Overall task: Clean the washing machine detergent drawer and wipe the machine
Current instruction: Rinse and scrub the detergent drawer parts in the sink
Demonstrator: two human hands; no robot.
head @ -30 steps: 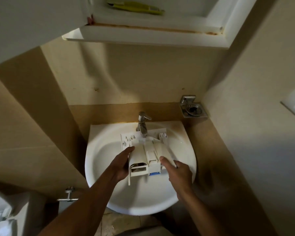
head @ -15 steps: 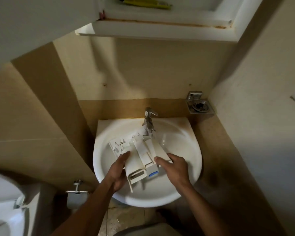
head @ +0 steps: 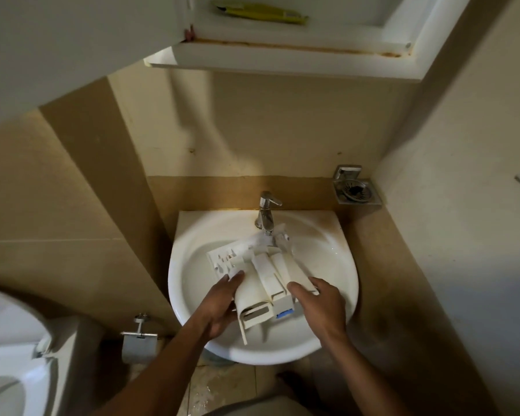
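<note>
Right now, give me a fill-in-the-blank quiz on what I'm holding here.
1. The left hand and right hand hold the drawer over the white ____.
2. The drawer's far end lies just below the chrome ____.
3. The small tab at the drawer's near end is ____.
Answers: sink; tap; blue.

The drawer (head: 261,283) was off-white with a small blue patch (head: 284,313) at its lower end. The sink (head: 327,259) was white, the tap (head: 266,213) silver. The wall (head: 282,124) was pale beige over a tan band (head: 207,192). At the top, a yellow-green object (head: 261,12) lay on a white, rust-streaked shelf (head: 282,60).
</note>
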